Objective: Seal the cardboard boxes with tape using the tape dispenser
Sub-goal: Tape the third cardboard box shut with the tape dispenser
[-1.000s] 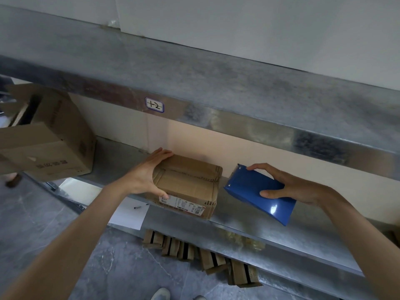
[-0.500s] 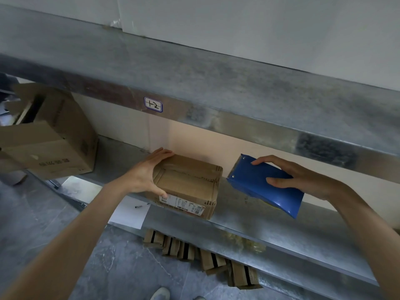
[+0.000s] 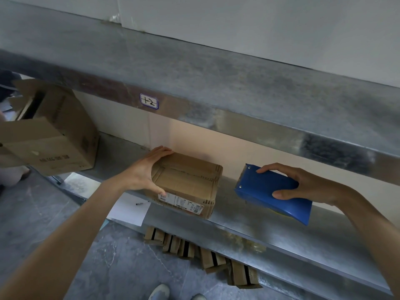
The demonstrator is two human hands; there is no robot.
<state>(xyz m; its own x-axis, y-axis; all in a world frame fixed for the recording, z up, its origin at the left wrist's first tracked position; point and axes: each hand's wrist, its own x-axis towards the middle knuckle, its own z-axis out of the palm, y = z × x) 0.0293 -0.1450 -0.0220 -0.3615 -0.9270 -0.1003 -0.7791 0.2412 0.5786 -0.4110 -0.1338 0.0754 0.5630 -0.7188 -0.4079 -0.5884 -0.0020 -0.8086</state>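
Head view, left hand (image 3: 140,176) holds box (image 3: 188,180), right hand (image 3: 309,185) dispenser (image 3: 266,187), underside hidden

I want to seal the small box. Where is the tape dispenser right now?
The blue tape dispenser is right of centre in the head view, gripped by the right hand over the metal shelf, beside the small cardboard box.

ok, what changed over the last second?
The right hand carried the blue tape dispenser slightly to the right, away from the small cardboard box, with the same grip. The left hand still holds the box, which has not moved on the shelf.
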